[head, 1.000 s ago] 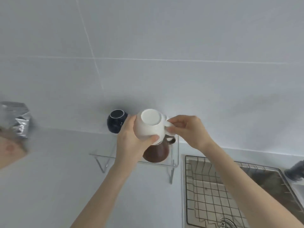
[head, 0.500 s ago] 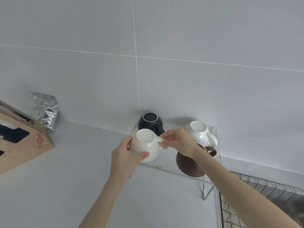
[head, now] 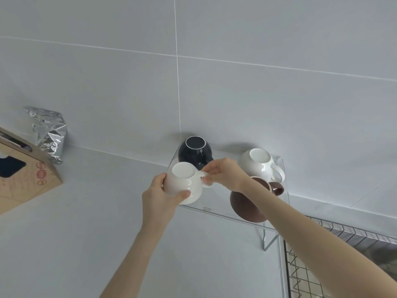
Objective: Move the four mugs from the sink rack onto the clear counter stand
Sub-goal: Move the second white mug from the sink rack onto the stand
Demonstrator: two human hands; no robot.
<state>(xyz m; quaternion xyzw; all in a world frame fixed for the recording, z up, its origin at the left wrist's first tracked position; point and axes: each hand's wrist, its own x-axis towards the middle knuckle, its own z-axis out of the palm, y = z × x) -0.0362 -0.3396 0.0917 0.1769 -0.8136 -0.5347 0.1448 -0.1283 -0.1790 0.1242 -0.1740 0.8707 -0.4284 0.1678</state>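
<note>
An upside-down white mug [head: 184, 183] sits at the front left corner of the clear counter stand [head: 223, 214]. My left hand [head: 160, 196] wraps its body, and my right hand [head: 225, 174] pinches its handle. Whether the mug rests on the stand or hovers just above it, I cannot tell. Three more inverted mugs stand on the stand: a dark navy mug [head: 194, 152] at the back left, a second white mug [head: 258, 165] at the back right, and a brown mug [head: 249, 203] at the front right, partly hidden by my right forearm.
The wire sink rack [head: 318, 267] lies at the lower right beside the stand. A crumpled foil bag [head: 48, 133] and a brown cardboard box [head: 23, 177] stand at the left against the grey tiled wall. Grey counter stretches between them.
The white mug, held in both hands, has gone down and left to the stand's front left corner. The view has swung left, showing the second white mug and the box.
</note>
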